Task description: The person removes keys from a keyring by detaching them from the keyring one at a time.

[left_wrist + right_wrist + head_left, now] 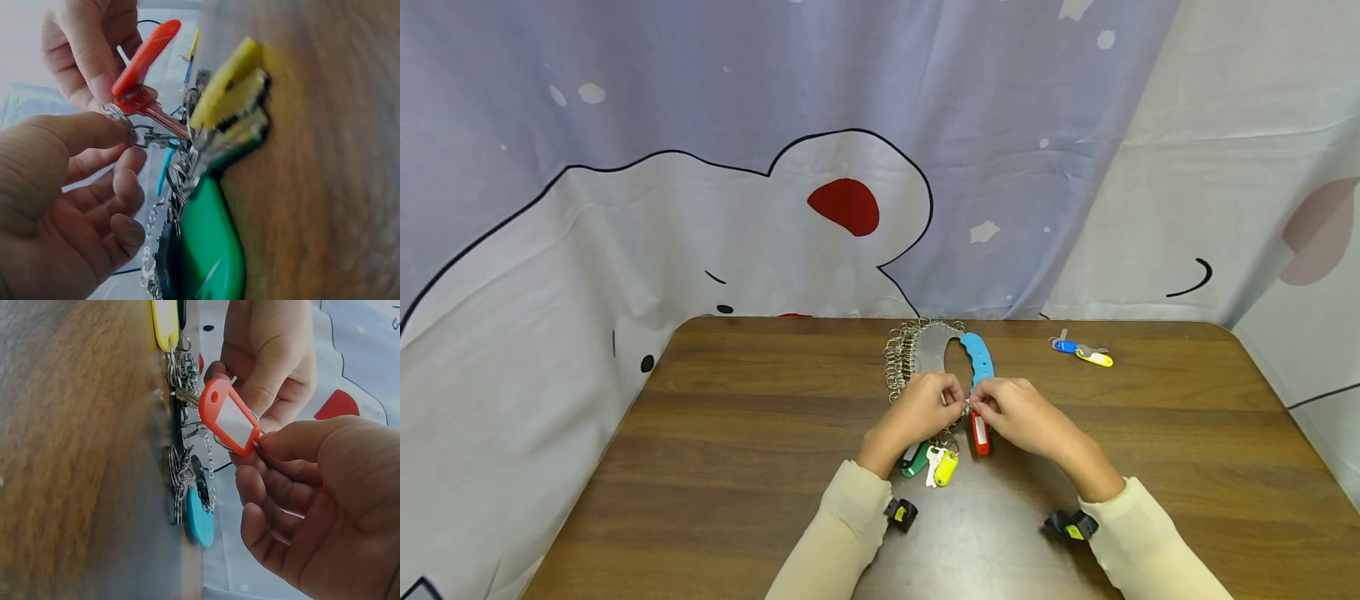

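A grey curved key holder (931, 343), fringed with metal rings and fitted with a blue handle (978, 360), lies at the back edge of the table. In front of it, my left hand (925, 406) and right hand (1021, 414) meet, fingertips close together. Between them, both pinch a small metal ring (114, 111) that bears a red key tag (231, 419) and a key (164, 119). A clasp (153, 136) hangs by the left fingertips. Below the left hand lie a green tag (916, 462), a yellow tag (947, 468) and a black tag, partly hidden.
Toward the back right of the wooden table (715, 467) lie a blue key tag (1064, 346) and another yellow tag (1094, 358) with keys. A patterned curtain (700, 233) hangs behind the table's back edge.
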`<state>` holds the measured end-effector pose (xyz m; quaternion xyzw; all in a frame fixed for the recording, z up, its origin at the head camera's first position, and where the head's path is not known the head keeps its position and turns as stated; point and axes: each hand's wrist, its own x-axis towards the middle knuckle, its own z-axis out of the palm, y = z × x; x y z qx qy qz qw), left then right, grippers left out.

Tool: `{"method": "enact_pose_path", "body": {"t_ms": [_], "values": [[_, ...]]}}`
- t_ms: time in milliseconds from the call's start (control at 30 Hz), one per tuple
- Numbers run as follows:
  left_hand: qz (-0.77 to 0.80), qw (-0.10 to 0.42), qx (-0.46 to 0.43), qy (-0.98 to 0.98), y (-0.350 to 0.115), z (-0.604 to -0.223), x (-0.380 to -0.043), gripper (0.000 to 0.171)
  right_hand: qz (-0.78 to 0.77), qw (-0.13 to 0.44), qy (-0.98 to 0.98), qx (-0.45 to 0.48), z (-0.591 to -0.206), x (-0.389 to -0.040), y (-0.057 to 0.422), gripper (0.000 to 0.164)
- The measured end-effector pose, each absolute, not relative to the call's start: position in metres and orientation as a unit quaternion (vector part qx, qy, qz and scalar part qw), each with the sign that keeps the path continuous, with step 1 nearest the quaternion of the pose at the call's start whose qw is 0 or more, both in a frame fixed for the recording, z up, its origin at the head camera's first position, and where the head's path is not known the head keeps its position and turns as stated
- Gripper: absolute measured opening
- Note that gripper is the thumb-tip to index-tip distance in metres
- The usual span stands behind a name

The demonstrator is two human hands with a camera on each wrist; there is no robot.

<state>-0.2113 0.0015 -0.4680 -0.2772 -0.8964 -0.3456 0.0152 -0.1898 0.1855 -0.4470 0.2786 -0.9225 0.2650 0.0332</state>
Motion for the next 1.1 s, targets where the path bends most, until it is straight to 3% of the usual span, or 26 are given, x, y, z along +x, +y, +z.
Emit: {"method": "enact_pose_path", "body": {"t_ms": [833, 1100], "values": [[-0.353, 0.045, -0.3, -0.885, 0.0018, -0.4649, -0.2098, 0.01, 0.242, 0.146, -0.9, 0.332, -0.4548, -0.1924, 0.1867, 0.007], [-0.35, 0.051, -0.285, -0.891, 0.0026, -0.4631, -0.2083, 0.011, 0.251, 0.154, -0.9, 0.32, -0.4527, -0.1917, 0.1849, 0.005]]}}
